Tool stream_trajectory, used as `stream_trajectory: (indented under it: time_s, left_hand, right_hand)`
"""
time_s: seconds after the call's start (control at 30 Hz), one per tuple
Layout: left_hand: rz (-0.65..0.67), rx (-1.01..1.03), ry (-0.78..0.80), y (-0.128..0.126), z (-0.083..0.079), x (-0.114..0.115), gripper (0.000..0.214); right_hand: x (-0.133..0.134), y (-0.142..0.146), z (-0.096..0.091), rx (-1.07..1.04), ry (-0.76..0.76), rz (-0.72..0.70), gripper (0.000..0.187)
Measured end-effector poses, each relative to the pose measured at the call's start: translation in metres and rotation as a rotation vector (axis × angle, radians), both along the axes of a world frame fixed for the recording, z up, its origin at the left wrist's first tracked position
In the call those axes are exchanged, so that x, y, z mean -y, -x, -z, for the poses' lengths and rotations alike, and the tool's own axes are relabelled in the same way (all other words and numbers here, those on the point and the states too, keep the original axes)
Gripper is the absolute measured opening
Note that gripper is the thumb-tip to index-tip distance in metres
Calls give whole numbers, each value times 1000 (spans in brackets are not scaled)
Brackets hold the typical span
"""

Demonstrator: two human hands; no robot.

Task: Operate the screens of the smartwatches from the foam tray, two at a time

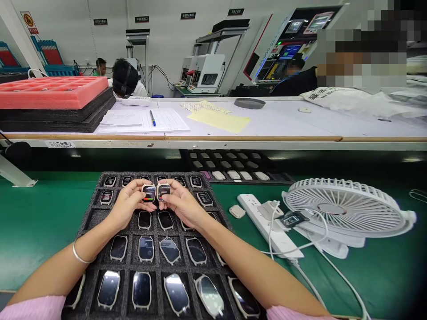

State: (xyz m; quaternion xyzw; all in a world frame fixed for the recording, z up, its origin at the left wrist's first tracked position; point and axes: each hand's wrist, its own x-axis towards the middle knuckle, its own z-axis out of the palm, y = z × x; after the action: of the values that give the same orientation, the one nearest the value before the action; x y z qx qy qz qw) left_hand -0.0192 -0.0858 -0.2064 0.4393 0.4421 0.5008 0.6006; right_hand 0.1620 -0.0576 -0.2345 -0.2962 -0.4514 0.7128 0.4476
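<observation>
My left hand [128,202] holds a smartwatch body [148,193] with a lit screen. My right hand [180,204] holds a second lit watch body [163,191] right beside the first. Both hands hover over a black foam tray [90,218] on the green bench. The tray's pockets hold several watch bodies: those in the near rows have dark screens [146,248], those in the far row show lit screens [196,181]. A silver bracelet sits on my left wrist.
A white desk fan [347,209] lies flat at the right, beside a white power strip [267,220] with cables. A second tray of watch bodies [230,166] sits under the raised shelf. The shelf carries papers, a pen, a red foam tray [50,91] and a grey dish. People work beyond.
</observation>
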Motion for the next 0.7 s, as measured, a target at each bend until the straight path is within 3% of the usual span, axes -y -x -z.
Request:
stream_trajectory:
  time_s: [0.7]
  left_hand:
    - [-16,-34,-26,-1,1,0,45]
  right_hand:
    - [0,-1,0,-7,-10,-2,37]
